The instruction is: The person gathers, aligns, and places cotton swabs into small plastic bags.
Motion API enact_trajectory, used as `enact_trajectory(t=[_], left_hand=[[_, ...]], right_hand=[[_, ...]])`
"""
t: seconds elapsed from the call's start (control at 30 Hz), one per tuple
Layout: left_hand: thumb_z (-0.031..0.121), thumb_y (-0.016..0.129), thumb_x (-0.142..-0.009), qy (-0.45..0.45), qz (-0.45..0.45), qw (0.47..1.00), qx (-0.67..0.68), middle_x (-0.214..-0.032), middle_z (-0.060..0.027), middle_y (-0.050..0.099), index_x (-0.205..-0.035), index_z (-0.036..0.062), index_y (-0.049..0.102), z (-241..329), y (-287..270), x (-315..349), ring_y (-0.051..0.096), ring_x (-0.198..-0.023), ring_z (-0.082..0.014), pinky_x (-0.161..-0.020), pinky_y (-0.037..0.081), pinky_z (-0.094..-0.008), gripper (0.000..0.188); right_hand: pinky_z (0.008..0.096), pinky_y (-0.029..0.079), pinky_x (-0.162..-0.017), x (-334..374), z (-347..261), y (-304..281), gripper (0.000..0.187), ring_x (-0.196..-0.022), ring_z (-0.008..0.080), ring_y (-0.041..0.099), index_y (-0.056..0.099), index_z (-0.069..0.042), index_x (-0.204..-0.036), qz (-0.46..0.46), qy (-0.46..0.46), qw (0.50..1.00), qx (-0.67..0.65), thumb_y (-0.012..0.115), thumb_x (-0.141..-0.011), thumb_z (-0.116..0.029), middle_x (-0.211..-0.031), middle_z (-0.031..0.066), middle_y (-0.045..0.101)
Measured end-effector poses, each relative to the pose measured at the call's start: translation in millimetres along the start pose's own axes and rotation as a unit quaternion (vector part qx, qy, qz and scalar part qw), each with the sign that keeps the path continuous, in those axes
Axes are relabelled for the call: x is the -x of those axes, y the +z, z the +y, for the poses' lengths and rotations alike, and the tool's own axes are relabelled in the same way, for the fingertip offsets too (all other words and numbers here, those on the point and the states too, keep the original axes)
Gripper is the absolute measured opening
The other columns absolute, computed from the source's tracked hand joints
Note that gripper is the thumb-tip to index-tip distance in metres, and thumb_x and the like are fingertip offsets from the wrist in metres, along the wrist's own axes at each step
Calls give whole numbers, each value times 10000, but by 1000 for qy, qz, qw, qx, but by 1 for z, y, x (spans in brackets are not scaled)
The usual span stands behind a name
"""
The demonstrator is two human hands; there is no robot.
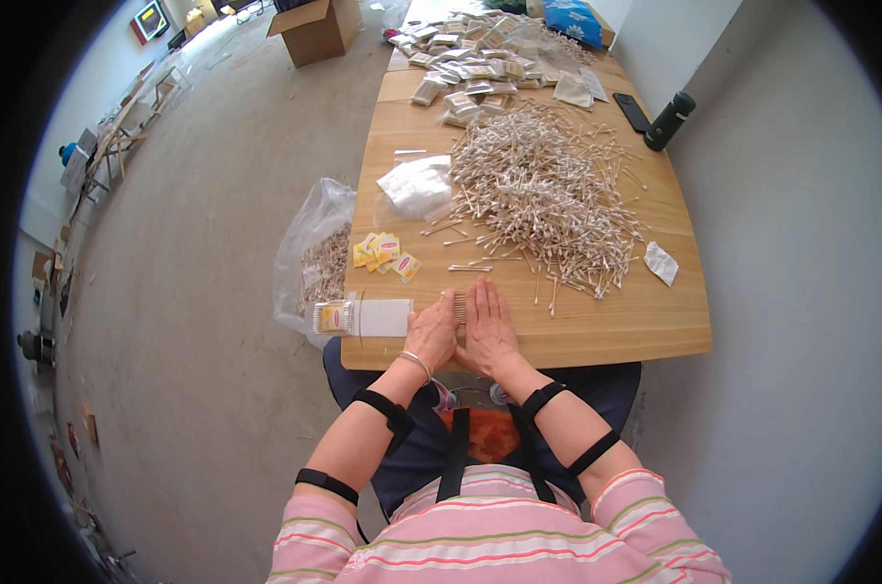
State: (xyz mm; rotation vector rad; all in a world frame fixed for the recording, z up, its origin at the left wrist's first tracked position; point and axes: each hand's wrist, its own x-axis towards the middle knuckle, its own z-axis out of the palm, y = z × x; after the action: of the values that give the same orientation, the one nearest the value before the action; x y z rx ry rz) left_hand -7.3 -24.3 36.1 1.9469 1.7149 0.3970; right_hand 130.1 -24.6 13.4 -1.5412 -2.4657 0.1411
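both hands, left hand [431, 334] and right hand [490, 326], press a small bundle of cotton swabs [454, 306] between flat, nearly closed fingers at the table's [636, 326] near edge, where uneven squeezing could probably scatter them.

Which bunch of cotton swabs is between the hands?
The small neat bundle pressed between the left hand and right hand; the big pile lies loose, farther up the table.
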Motion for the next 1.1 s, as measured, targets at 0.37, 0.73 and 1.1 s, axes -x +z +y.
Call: enact_trajectory(t=[0.37, 0.73, 1.1], left_hand=[[122, 532, -873, -9, 182, 961, 209, -1124, -192, 583, -1200, 13, 532, -21, 13, -10, 538, -1088, -327, -946, 377, -375, 345], [186, 365, -1002, -28, 211, 831, 515, -1360, -140, 461, -1335, -37, 425, -39, 16, -12, 412, -1270, -197, -1062, 294, -293, 405], [236, 350, -1011, -64, 274, 818, 502, -1223, -133, 556, -1232, -36, 515, -88, -14, 1, 495, -1162, -199, -1012, 356, -295, 388]], right_hand=[[461, 58, -1147, 4, -15, 2, 959, -1412, 366, 60, 145, 93, -1406, -35, 47, 997, -60, 547, -788, -522, -1493, 254, 108], [479, 26, -1144, -12, -48, 15, 860, -1408, 401, 26, 129, 124, -1397, -51, 31, 997, -43, 501, -838, -414, -1489, 285, 79], [471, 39, -1144, -39, -103, 28, 797, -1405, 402, 51, 170, 132, -1383, -44, 5, 996, -80, 463, -841, -374, -1473, 291, 127]])
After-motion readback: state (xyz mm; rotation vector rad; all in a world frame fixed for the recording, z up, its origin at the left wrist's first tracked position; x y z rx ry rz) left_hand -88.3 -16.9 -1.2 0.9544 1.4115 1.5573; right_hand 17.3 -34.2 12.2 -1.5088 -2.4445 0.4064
